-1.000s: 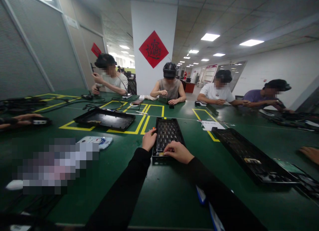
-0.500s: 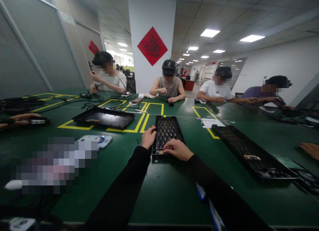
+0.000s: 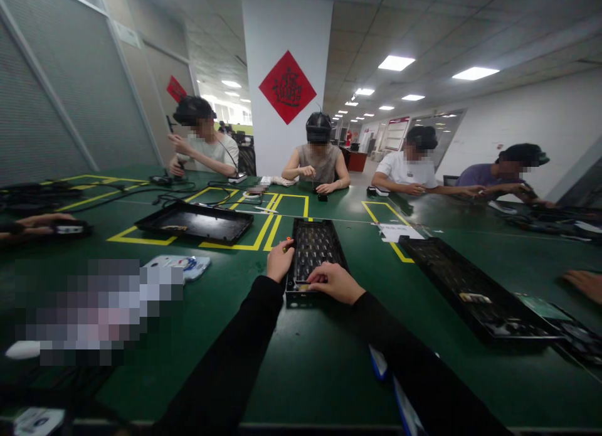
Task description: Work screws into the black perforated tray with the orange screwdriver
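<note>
Probably only partway done tbh: the black rectangular plastic tray (image 3: 320,244) is set on the green surface (image 3: 310,373), left wall touched by the curled left hand (image 3: 279,261), small yellowish part (image 3: 303,287) inside its near end fingered by the right hand (image 3: 337,283), though whether either's gripping can't be told.

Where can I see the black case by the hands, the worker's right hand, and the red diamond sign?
Black case (image 3: 322,244): head view, on its patterned inside.
Right hand (image 3: 337,283): head view, on the back of the hand.
Red diamond sign (image 3: 288,88): head view, on its middle.
</note>
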A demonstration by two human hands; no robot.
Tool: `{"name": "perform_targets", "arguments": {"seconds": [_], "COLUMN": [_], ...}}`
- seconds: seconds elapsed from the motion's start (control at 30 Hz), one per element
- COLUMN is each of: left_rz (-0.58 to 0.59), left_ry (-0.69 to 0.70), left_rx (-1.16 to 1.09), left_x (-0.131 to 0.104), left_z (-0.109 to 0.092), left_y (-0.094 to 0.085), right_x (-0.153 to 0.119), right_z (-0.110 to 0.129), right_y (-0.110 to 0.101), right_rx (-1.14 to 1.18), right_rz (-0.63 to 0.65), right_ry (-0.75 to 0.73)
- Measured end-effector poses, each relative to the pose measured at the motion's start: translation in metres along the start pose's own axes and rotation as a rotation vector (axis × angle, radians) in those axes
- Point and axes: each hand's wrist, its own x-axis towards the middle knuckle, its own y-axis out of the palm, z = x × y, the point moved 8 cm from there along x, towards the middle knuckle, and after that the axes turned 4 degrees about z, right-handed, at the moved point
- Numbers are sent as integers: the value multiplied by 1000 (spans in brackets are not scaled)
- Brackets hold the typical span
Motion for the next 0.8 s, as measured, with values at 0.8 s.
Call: {"name": "perform_targets", "arguments": {"seconds": [0.8], "left_rz": [13], "left_ry": [3], "left_rx": [20], "left_x": [-1], "left_z": [-3], "left_y": [-2], "right_x": [1], "right_z": [4], "right_y": [1], "right_rx": [-65], "right_rz": [22], "right_ry": [-28]}}
